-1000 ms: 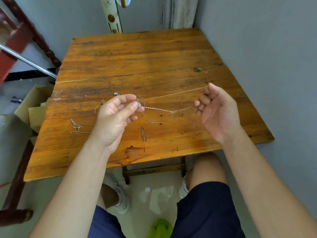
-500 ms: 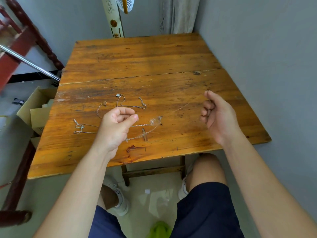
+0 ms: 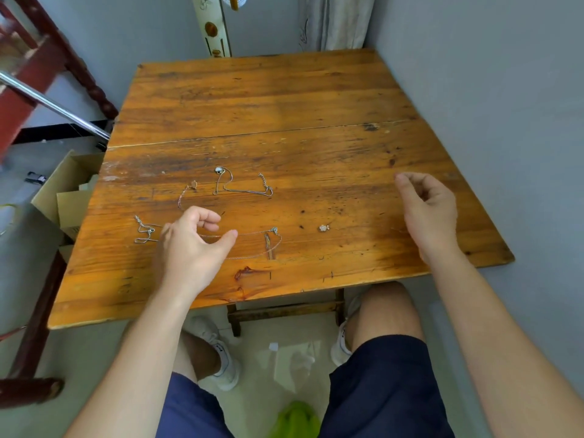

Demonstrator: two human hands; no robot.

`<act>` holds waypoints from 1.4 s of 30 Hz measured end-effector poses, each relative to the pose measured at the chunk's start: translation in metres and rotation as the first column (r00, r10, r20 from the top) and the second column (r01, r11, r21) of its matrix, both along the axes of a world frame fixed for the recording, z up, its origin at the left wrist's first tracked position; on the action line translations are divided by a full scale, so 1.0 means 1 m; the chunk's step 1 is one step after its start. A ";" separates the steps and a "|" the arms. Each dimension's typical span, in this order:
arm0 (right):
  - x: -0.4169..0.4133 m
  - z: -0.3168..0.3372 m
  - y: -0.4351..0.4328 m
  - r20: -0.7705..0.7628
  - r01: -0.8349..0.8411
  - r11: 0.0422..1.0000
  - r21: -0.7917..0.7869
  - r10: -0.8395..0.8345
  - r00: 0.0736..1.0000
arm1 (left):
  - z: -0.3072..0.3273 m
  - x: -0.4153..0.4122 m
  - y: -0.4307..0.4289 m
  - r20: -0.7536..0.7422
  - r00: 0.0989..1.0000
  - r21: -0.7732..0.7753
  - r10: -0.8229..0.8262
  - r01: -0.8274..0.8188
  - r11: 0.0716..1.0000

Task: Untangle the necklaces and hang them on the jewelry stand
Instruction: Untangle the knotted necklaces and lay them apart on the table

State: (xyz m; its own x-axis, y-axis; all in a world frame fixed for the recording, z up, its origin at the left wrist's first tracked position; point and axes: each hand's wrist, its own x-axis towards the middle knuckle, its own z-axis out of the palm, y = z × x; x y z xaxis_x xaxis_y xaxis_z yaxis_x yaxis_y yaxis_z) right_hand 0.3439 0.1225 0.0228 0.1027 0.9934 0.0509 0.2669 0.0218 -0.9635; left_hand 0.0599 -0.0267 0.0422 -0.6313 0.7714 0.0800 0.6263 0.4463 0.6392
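Note:
Several thin necklaces lie apart on the wooden table (image 3: pixel 284 99). A silver chain with a white pendant (image 3: pixel 243 191) sits mid-table, a short rose-coloured chain (image 3: pixel 185 197) left of it, and a bunched silver chain (image 3: pixel 143 230) further left. A fine chain (image 3: pixel 252 233) runs from under my left hand to a loop by its clasp. A small flower pendant (image 3: pixel 324 228) lies alone on the wood. My left hand (image 3: pixel 192 245) hovers over the fine chain, thumb and fingers apart and holding nothing. My right hand (image 3: pixel 429 210) hangs loosely curled near the right edge, with no chain visible in it. No jewelry stand is in view.
A grey wall (image 3: pixel 505 121) runs close along the table's right side. Cardboard boxes (image 3: pixel 63 191) stand on the floor at the left, with a metal rail (image 3: pixel 53 105) and red wooden frame (image 3: pixel 38 67) above them. My knees and a green object (image 3: pixel 297 418) are below the near edge.
The fine chain stretched between both hands a second ago now lies on the table. Both hands have let go and spread apart, the left lowering, the right drifting right.

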 end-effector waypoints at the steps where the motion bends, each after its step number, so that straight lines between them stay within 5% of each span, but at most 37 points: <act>1: 0.001 -0.002 0.001 0.060 -0.003 1.000 0.029 0.001 0.998 | -0.001 0.000 -0.001 -0.056 0.998 -0.013 0.004 -0.005 1.000; 7: 0.004 -0.013 0.000 0.396 -0.098 0.990 0.103 0.049 0.917 | -0.010 0.007 -0.001 -0.233 0.972 -0.082 -0.024 0.005 0.997; 11: -0.002 -0.014 -0.006 0.574 -0.215 0.972 0.100 0.120 0.810 | -0.015 0.013 0.000 -0.191 0.978 -0.049 -0.080 0.072 0.996; 15: -0.014 -0.018 -0.017 0.742 -0.235 0.947 0.220 -0.006 0.670 | -0.022 0.018 -0.002 -0.278 0.955 -0.055 -0.102 0.090 0.994; 22: -0.062 -0.018 -0.045 0.648 -0.485 0.845 0.227 0.241 0.723 | -0.036 0.023 -0.015 -0.262 0.952 -0.005 -0.159 0.163 0.987; 25: -0.088 -0.020 -0.054 0.671 -0.579 0.796 0.178 0.332 0.663 | -0.042 0.023 -0.021 -0.245 0.955 -0.001 -0.166 0.171 0.985; 30: -0.111 -0.018 -0.059 0.785 -0.621 0.774 0.120 0.309 0.537 | -0.045 0.020 -0.027 -0.246 0.949 0.024 -0.197 0.209 0.978; 36: -0.104 -0.021 -0.063 0.777 -0.543 0.828 0.142 0.247 0.579 | -0.048 0.019 -0.044 -0.328 0.937 0.062 -0.124 0.153 0.986; 42: -0.099 -0.024 -0.067 0.790 -0.484 0.854 0.191 0.159 0.593 | -0.053 0.009 -0.071 -0.444 0.887 -0.165 -0.125 0.056 0.985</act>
State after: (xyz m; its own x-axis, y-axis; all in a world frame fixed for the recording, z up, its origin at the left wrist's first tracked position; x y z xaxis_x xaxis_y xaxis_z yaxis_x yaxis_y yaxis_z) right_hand 0.2448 0.0553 -0.0008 -0.4524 0.8397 0.3004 0.7682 0.5380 -0.3471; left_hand 0.0693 -0.0975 -0.0105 -0.4805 0.8482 0.2231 0.8732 0.4392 0.2111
